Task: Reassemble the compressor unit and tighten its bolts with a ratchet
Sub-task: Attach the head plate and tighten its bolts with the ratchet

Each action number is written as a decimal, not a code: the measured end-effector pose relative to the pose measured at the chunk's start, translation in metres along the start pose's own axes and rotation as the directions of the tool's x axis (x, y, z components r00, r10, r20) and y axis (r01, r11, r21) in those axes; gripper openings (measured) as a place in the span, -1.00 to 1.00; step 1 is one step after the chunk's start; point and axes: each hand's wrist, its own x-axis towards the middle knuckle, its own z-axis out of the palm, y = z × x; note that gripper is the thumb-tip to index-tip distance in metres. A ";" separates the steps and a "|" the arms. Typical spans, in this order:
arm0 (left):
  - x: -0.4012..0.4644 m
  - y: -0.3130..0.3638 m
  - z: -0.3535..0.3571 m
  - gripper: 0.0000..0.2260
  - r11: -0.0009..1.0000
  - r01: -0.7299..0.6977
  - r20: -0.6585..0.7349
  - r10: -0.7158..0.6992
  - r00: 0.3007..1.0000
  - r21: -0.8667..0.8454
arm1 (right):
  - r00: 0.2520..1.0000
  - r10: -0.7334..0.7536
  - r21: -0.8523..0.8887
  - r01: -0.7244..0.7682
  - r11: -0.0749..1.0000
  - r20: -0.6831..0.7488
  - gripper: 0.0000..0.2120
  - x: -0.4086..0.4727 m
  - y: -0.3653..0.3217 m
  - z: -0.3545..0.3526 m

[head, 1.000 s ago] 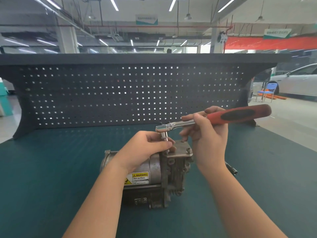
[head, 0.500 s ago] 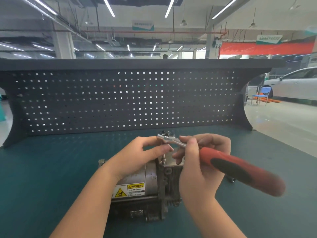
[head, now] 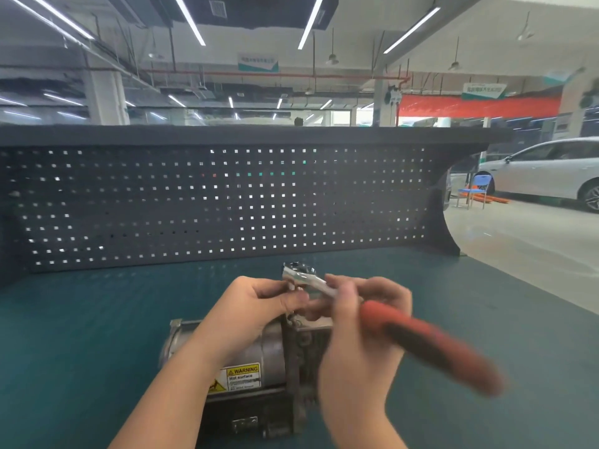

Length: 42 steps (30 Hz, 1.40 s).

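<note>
A grey metal compressor with a yellow warning label lies on its side on the green bench top. Above its right end I hold a ratchet with a chrome head and a red and black handle; the handle is blurred and points down to the right. My right hand grips the ratchet's chrome shank near the handle. My left hand rests over the compressor's top, its fingertips pinching the socket under the ratchet head. The bolt there is hidden by my fingers.
A dark perforated back panel stands along the bench's far edge. The bench's right edge runs past my right arm. Beyond it lie a workshop floor, a blue chair and a white car.
The ratchet handle swung from high on the right down toward me on the right. My left hand stayed on the socket at the compressor's top. My view tilted upward slightly.
</note>
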 end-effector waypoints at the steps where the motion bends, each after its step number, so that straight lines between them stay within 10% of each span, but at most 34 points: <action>1: 0.001 -0.002 -0.002 -0.79 1.000 -0.002 0.003 0.002 1.000 0.023 | 0.998 0.050 0.093 -0.047 0.995 -0.033 -0.87 0.005 0.000 -0.004; 5: -0.002 0.000 -0.002 -0.81 1.000 -0.006 -0.003 0.006 1.000 0.006 | 0.953 0.279 0.246 -0.299 0.922 0.115 -0.84 0.035 -0.014 -0.015; 8: -0.002 0.000 -0.002 -0.73 1.000 -0.015 0.003 0.015 1.000 -0.002 | 0.973 -0.006 -0.009 0.008 1.000 0.232 -0.78 0.028 -0.018 -0.007; 11: -0.004 0.002 0.000 -0.78 0.999 -0.038 -0.001 0.038 0.999 -0.030 | 0.840 -0.293 -0.206 0.421 0.884 0.457 -0.85 0.014 -0.018 0.004; 15: -0.006 0.004 0.001 -0.76 0.999 -0.006 0.004 0.006 1.000 -0.053 | 0.792 -0.309 -0.153 0.446 0.882 0.526 -0.81 0.001 -0.017 0.007; 18: -0.004 0.004 -0.002 -0.80 1.000 0.011 0.021 -0.011 1.000 0.015 | 0.981 -0.078 -0.071 0.092 0.993 0.180 -0.85 0.014 -0.018 0.002; 22: -0.004 0.003 -0.002 -0.86 0.999 0.033 0.008 -0.033 0.999 0.023 | 0.883 0.445 0.290 -0.470 0.834 0.152 -0.78 0.047 -0.018 -0.005; 26: -0.004 0.001 -0.003 -0.71 1.000 0.009 -0.005 -0.009 1.000 0.023 | 0.981 0.036 0.021 -0.041 0.999 0.191 -0.75 0.031 -0.017 -0.004; 29: -0.004 0.002 -0.002 -0.90 1.000 0.012 -0.010 -0.012 1.000 0.001 | 0.846 -0.356 -0.196 0.457 0.868 0.396 -0.85 0.011 -0.013 0.001; 31: -0.004 -0.002 -0.002 -0.73 1.000 0.013 -0.005 -0.013 1.000 -0.011 | 0.798 -0.346 -0.230 0.503 0.833 0.494 -0.88 0.002 -0.009 0.005; 36: -0.004 0.001 -0.006 -0.82 0.999 0.030 0.033 -0.030 0.999 0.013 | 0.977 -0.057 -0.048 0.068 0.996 0.204 -0.83 0.017 -0.019 0.002; 39: -0.004 0.001 -0.004 -0.82 0.999 0.043 0.023 -0.043 0.999 0.000 | 0.844 0.508 0.216 -0.535 0.816 0.170 -0.77 0.049 -0.025 -0.005; 42: -0.004 0.003 -0.003 -0.79 1.000 0.024 0.024 -0.024 0.999 0.014 | 0.844 0.494 0.159 -0.527 0.835 0.206 -0.77 0.055 -0.027 -0.009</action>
